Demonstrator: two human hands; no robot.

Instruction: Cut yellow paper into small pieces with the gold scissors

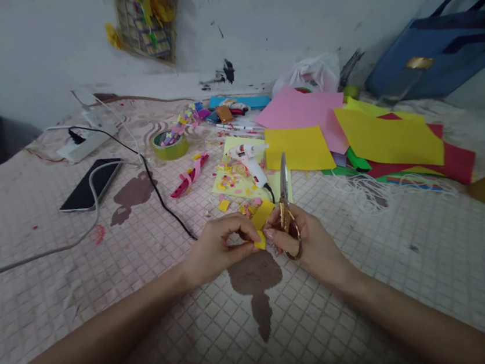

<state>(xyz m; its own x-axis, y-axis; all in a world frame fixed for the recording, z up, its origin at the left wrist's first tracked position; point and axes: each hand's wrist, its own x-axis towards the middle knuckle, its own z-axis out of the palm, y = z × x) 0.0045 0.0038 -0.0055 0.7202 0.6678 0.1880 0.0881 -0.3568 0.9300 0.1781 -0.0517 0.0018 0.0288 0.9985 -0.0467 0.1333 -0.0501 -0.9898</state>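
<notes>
Left hand [221, 244] pinches a small yellow piece [260, 240] between thumb and finger above the table [176, 335]; the right hand [313, 241], just beside it, grips gold-handled scissors [284, 186] pointing away. Beyond, a white glue gun [255, 167] lies on a pale yellow sheet [274, 181].

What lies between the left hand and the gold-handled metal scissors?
In the head view: a small yellow piece the left hand pinches, a larger yellow piece, and right-hand fingertips.
</notes>
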